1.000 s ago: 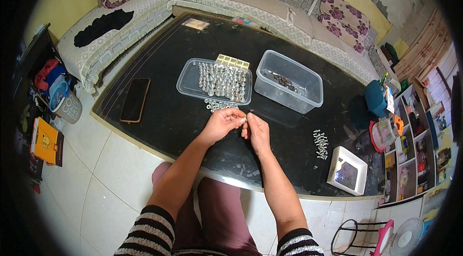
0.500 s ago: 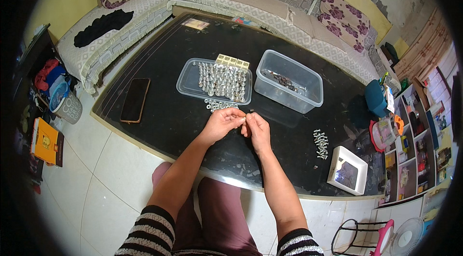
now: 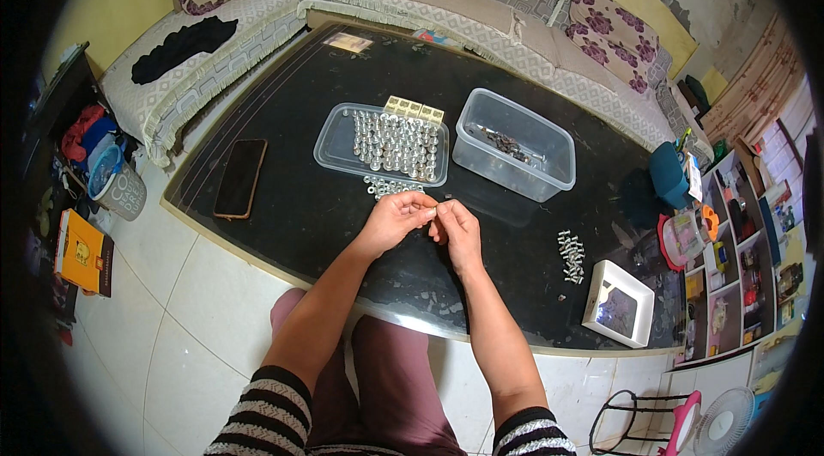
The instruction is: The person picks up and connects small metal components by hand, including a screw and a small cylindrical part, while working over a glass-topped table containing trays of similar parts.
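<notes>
My left hand and my right hand meet fingertip to fingertip over the near middle of the table. Both are pinched closed around something too small and covered to make out. Just beyond my left hand lies a loose cluster of small silver nuts. Behind them, a clear plastic lid carries many shiny metal pieces standing in close rows. A small dark piece rests by my right fingertips. Farther right, short silver bolts lie in a pile.
A clear plastic tub with dark small hardware stands behind my right hand. Yellowish square blocks sit at the lid's far edge. A phone lies left on the black table; a white open box stands at the right corner.
My fingertips have shifted very slightly against each other, the right ones a touch to the left. Everything else stays as it was.
</notes>
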`<state>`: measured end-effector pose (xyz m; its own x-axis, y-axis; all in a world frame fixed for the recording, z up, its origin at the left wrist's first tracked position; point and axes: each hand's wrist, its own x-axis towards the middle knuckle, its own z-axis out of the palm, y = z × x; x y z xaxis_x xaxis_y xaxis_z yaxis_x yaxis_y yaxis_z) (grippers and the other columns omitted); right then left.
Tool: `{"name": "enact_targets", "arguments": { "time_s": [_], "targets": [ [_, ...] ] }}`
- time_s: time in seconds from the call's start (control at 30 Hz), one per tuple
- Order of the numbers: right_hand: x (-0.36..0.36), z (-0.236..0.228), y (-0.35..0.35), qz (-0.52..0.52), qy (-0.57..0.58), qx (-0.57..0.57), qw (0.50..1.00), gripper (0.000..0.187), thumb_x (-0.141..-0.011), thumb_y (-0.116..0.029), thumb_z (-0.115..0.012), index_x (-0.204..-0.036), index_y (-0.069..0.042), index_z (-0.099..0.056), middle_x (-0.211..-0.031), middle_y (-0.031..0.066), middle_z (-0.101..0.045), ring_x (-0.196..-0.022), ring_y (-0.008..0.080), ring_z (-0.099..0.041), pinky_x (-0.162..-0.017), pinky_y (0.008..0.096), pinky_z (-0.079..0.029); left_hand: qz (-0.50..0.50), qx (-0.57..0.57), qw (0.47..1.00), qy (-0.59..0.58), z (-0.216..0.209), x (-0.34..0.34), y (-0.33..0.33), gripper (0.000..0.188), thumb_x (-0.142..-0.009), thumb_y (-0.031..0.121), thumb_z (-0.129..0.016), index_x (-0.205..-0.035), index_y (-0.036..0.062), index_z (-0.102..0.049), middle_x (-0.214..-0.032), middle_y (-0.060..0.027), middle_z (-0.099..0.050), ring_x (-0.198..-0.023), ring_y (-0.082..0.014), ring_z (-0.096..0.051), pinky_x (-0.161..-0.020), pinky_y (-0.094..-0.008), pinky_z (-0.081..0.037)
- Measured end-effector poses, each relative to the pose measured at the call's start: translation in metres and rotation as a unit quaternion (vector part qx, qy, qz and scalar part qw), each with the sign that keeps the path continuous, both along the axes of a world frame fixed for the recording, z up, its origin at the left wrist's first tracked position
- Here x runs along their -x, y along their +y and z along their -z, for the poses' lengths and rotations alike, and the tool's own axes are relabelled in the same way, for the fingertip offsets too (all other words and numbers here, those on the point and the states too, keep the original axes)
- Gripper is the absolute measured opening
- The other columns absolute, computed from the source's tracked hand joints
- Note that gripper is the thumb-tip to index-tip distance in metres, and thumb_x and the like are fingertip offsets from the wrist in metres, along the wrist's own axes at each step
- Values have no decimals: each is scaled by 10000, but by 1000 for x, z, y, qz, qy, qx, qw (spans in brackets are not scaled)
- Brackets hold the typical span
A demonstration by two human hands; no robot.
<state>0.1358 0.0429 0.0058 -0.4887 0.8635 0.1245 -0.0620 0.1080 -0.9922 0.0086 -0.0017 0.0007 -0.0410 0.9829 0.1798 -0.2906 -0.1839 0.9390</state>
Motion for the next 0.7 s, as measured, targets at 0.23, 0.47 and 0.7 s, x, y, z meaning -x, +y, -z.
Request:
{"name": "enact_targets", "arguments": {
  "time_s": [0.23, 0.47, 0.7],
  "targets": [
    [0, 0, 0, -8, -9, 18, 1000, 351, -854, -318, -399, -635, -59, -487, -501, 7, -465, -421, 58, -394, -406, 179, -300, -4, -5, 1000, 14, 3, 0, 1, 120, -789, 71, -523, -883, 0, -548, -760, 1, -547, -659, -42, -477, -601, -175, -383],
    [-2, 2, 1, -18, 5, 44, 999, 353, -854, -314, -404, -608, -68, -467, -493, 7, -460, -414, 60, -391, -401, 183, -297, -5, 2, 1000, 24, 5, 0, 2, 110, -788, 72, -525, -870, 2, -548, -752, 3, -545, -654, -41, -477, -595, -176, -381],
    [-2, 0, 0, -21, -8, 37, 999, 356, -853, -322, -406, -610, -68, -465, -496, 10, -463, -433, 58, -402, -416, 180, -307, -7, 6, 999, 30, 4, 0, 1, 114, -785, 74, -532, -872, 1, -545, -749, 2, -543, -649, -42, -476, -595, -177, -382]
  ]
}}
